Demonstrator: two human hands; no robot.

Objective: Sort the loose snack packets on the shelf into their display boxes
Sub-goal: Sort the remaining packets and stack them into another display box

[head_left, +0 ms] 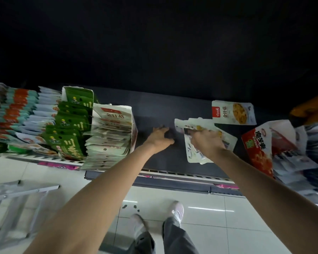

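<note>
In the middle of the frame, the left hand (pixel 159 137) rests with spread fingers on the dark shelf (pixel 154 110), holding nothing. To its right, the right hand (pixel 206 142) grips a bunch of white packets (pixel 194 154). Further, at upper right, one loose packet (pixel 233 112) lies flat. At left, a white display box (pixel 114 132) stands full.

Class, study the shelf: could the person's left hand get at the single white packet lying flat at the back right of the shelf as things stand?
Probably yes. The left hand looks empty, resting on bare shelf. The single white packet lies uncovered, with open shelf between; only the right hand, holding other packets, sits near that path.
</note>
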